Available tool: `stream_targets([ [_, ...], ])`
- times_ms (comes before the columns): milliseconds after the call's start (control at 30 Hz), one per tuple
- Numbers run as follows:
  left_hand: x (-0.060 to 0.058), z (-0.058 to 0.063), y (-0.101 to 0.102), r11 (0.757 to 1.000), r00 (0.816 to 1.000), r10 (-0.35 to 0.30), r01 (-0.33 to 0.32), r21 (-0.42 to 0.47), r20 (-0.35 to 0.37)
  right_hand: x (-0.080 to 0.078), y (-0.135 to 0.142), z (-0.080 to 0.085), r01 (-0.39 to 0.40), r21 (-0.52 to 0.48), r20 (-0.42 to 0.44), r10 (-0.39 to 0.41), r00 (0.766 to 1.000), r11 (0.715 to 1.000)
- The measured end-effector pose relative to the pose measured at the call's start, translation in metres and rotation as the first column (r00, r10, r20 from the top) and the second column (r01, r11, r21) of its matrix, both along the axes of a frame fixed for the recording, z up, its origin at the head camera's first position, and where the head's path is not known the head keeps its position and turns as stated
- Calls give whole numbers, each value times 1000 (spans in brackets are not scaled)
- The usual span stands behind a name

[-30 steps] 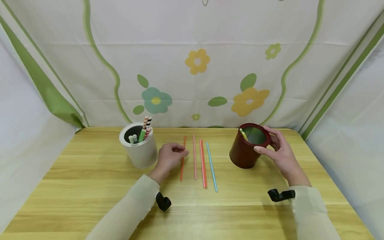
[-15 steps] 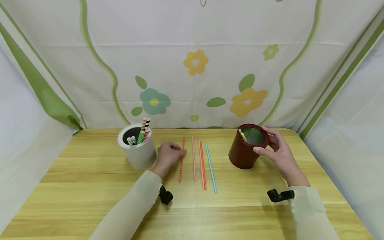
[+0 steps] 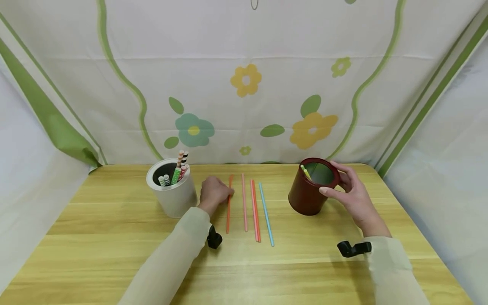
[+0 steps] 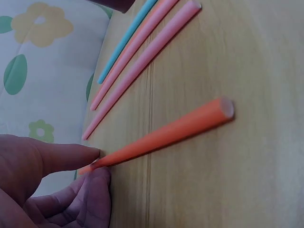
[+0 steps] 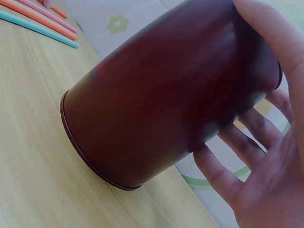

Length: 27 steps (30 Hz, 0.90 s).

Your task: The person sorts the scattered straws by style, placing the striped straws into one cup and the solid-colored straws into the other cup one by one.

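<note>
My left hand [image 3: 214, 191] pinches an orange straw [image 4: 175, 132] between thumb and fingertips. The straw looks squeezed narrow at the pinch, and its far tip pokes out beyond the fingers. To its right lie a pink straw [image 3: 244, 203], a close pair of pink and orange straws [image 3: 255, 214] and a blue straw [image 3: 266, 214]. My right hand [image 3: 354, 197] grips a dark red cylindrical holder [image 5: 161, 95] near its rim, thumb on the near side, fingers behind. That holder stands upright with yellow-green straws [image 3: 305, 171] inside.
Just left of my left hand stands a white cylindrical holder [image 3: 177, 201] with several striped and dotted straws [image 3: 176, 173] in it. A flower-printed curtain [image 3: 213, 84] hangs behind the wooden table [image 3: 114, 237]. Cameras are strapped on both sleeves.
My left hand has lowered onto the orange straw and pinched it, the wrist turning inward. The right hand keeps its grip on the red holder. The whole view has shifted slightly.
</note>
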<state>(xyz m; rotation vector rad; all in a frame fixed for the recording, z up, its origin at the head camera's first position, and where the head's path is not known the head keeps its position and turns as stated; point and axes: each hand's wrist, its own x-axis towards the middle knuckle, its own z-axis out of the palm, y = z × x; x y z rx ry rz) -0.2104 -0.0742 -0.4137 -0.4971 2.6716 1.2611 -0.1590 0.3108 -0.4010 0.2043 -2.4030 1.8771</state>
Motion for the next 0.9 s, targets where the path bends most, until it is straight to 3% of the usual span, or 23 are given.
stream_targets([
  [400, -8, -2, 1, 1000, 999, 7, -6, -12, 54, 1, -2, 1, 6, 1, -5, -6, 1000, 1000],
  [700, -31, -37, -11, 1000, 997, -10, 8, 24, 77, 2, -3, 1, 12, 20, 8, -13, 1000, 1000],
  [833, -27, -31, -12, 995, 998, -4, -1, 98, 58, 2, -3, 2, 16, 28, 10, -16, 1000, 999],
  [900, -19, -20, -11, 988, 999, 10, -17, 154, 44, 2, -3, 2, 18, 30, 11, -18, 1000, 999],
])
